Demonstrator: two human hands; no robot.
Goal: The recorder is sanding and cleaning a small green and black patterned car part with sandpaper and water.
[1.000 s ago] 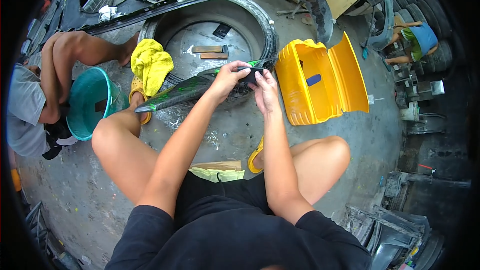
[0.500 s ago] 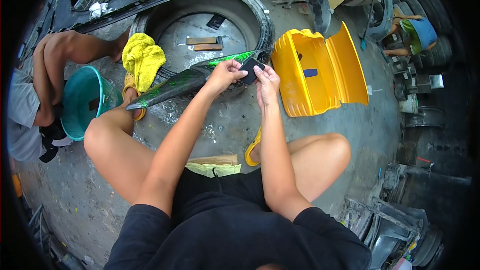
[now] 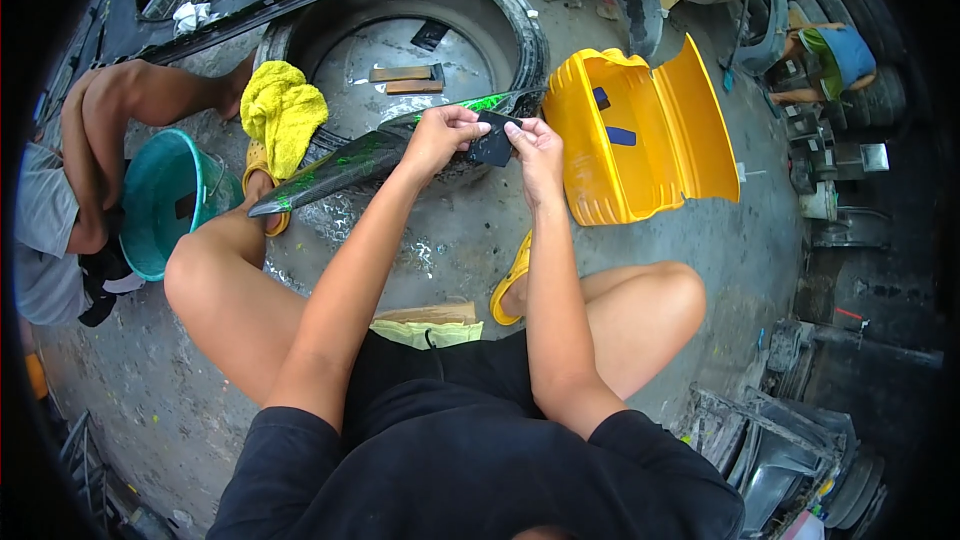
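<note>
Both of my hands pinch a small piece of black sandpaper (image 3: 492, 148) in front of me. My left hand (image 3: 436, 145) has its left edge between thumb and fingers. Thumb and fingers of my right hand (image 3: 540, 158) grip the opposite side. Just behind and to the left of the sandpaper, a long dark panel with green markings (image 3: 345, 168) leans across the rim of a big tyre (image 3: 530, 50). My left hand hides part of that panel.
A yellow cloth (image 3: 284, 116) lies by my left foot, near a teal bucket (image 3: 165, 210) and a seated person (image 3: 60, 200). To the right stands a cut-open yellow container (image 3: 660, 165) with dark pieces inside. Inside the tyre are wooden blocks (image 3: 412, 86).
The sandpaper appears larger and flatter between my hands, with more of its surface showing. My hands are slightly farther apart. The view has shifted a little.
</note>
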